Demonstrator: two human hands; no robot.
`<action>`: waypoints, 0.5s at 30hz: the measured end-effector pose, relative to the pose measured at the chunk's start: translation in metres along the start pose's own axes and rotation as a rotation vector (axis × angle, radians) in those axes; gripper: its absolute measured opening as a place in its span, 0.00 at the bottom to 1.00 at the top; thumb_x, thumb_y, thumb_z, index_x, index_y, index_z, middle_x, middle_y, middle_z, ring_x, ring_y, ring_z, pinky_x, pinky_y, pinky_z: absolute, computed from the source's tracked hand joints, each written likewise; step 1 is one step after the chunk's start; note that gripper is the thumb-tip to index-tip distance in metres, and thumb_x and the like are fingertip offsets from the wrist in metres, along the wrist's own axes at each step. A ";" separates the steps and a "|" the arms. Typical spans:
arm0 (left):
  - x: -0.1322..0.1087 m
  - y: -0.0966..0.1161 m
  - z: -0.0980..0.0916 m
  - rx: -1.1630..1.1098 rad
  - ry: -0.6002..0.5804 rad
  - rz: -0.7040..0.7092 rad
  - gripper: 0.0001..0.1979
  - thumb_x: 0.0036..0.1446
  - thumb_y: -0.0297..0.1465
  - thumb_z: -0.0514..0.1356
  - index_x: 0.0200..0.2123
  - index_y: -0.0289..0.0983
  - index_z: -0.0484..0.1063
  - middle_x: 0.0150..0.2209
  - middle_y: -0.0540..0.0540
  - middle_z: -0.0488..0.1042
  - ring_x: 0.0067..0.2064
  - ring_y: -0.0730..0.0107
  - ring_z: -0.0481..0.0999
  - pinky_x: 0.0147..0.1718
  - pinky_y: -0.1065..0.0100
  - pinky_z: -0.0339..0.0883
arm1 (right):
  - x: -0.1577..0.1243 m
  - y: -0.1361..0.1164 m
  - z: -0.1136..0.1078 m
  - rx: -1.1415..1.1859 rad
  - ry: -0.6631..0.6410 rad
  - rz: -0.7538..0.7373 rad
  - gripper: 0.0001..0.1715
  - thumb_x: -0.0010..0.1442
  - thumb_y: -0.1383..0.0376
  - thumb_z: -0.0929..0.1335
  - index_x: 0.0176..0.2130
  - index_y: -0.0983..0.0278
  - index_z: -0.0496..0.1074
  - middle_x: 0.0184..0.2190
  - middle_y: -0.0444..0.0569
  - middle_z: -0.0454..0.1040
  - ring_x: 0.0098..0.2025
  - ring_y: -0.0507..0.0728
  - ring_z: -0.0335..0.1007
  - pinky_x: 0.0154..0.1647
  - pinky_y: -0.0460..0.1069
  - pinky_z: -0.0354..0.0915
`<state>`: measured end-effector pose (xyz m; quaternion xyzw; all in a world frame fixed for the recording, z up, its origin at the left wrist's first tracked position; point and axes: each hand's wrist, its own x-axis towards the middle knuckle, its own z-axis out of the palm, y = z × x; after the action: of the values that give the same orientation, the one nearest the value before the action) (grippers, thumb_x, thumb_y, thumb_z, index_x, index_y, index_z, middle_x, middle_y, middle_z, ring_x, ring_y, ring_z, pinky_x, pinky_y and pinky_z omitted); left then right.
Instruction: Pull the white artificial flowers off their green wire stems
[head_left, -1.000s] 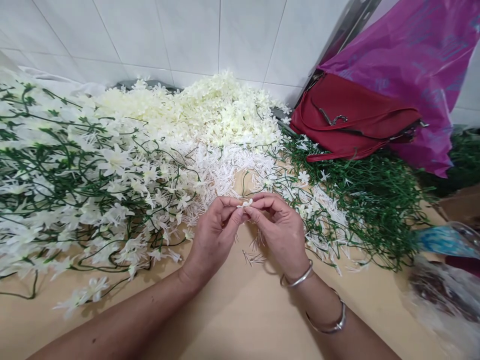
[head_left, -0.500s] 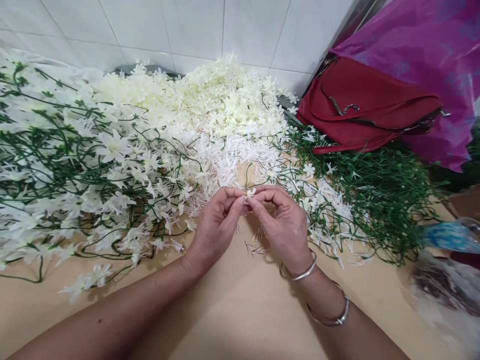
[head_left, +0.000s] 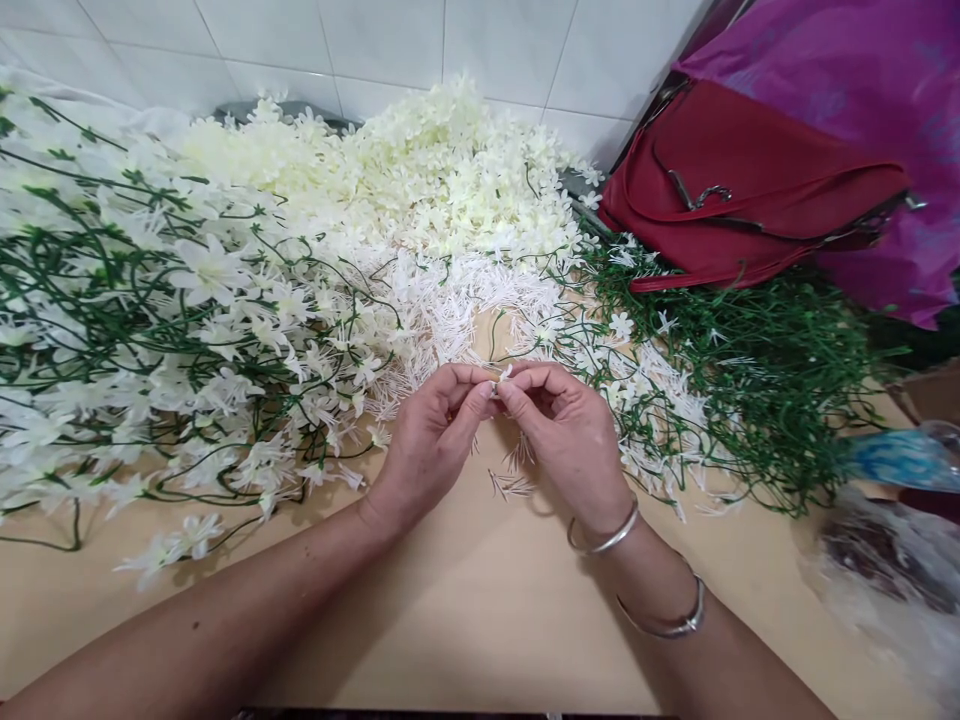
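Note:
Between the fingertips of both my hands is a small white artificial flower, pinched from either side. My left hand has thumb and forefinger closed on its left edge. My right hand, with two silver bangles on the wrist, pinches it from the right; the fingers hide most of the flower. Just beyond them lies a heap of thin white stamen pieces. A few loose stamens rest on the table below my hands, and a green stem stands out behind the fingertips.
White flowers on green stems spread over the left side. Loose cream blossoms are piled against the tiled wall. At right are green stems, a red handbag, a purple bag and a clear plastic bag.
My hands remain together on the flower, with the fingertips shifted slightly and the flower turned a little. The whole view has tilted slightly, bringing the table's front edge into sight.

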<state>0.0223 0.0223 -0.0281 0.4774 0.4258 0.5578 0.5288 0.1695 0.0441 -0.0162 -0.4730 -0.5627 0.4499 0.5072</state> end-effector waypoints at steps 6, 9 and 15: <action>0.002 0.005 0.000 0.007 -0.033 -0.009 0.06 0.70 0.34 0.61 0.43 0.37 0.74 0.39 0.50 0.81 0.42 0.71 0.82 0.48 0.69 0.75 | 0.002 -0.001 -0.003 0.104 -0.018 -0.013 0.05 0.59 0.64 0.76 0.32 0.61 0.78 0.43 0.49 0.78 0.47 0.58 0.76 0.49 0.53 0.73; 0.001 0.006 0.000 0.000 -0.040 -0.004 0.05 0.70 0.33 0.60 0.44 0.37 0.73 0.38 0.49 0.81 0.42 0.72 0.82 0.48 0.69 0.75 | 0.003 -0.001 -0.004 0.089 -0.033 -0.023 0.06 0.59 0.64 0.77 0.33 0.60 0.77 0.40 0.47 0.78 0.44 0.58 0.77 0.48 0.54 0.74; 0.000 0.007 0.001 -0.014 -0.031 0.006 0.05 0.68 0.32 0.62 0.42 0.37 0.74 0.36 0.50 0.81 0.39 0.73 0.80 0.44 0.70 0.76 | 0.000 -0.002 -0.006 -0.068 -0.027 -0.086 0.05 0.60 0.64 0.76 0.33 0.60 0.77 0.32 0.45 0.77 0.38 0.56 0.74 0.43 0.53 0.71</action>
<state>0.0224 0.0222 -0.0209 0.4837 0.4121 0.5550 0.5369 0.1749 0.0441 -0.0141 -0.4590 -0.6044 0.4146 0.5022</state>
